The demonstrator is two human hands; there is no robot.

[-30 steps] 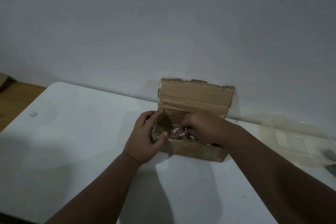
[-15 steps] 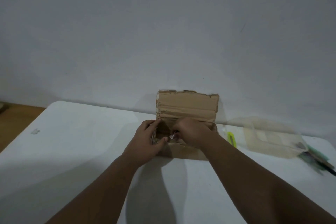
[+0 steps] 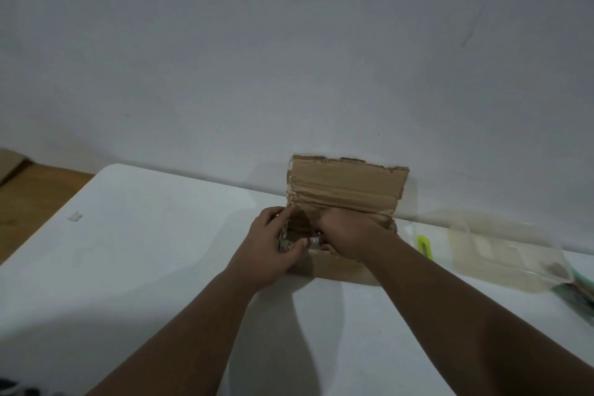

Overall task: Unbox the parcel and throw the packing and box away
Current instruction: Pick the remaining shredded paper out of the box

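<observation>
At the far left a strip of wooden floor is seen beyond the edge of the white table. A small pale scrap lies on the tabletop, well apart from everything else. The left hand is clamped on the left end of the cardboard box: its fingers are curled over the end wall and its thumb is laid along the near rim. The box stands open on the table close to the wall, with its torn lid flap raised upright behind both hands. Crumpled packing is glimpsed just inside the left end, under the left fingers. The right hand is sunk into the box from above, knuckles up and fingers bent downward. A small crinkled piece shows at its fingertips, but whether it is pinched cannot be told, since the tips are hidden. Just right of the box a yellow-green utility knife lies on the table, and further right a clear plastic bag is spread flat
</observation>
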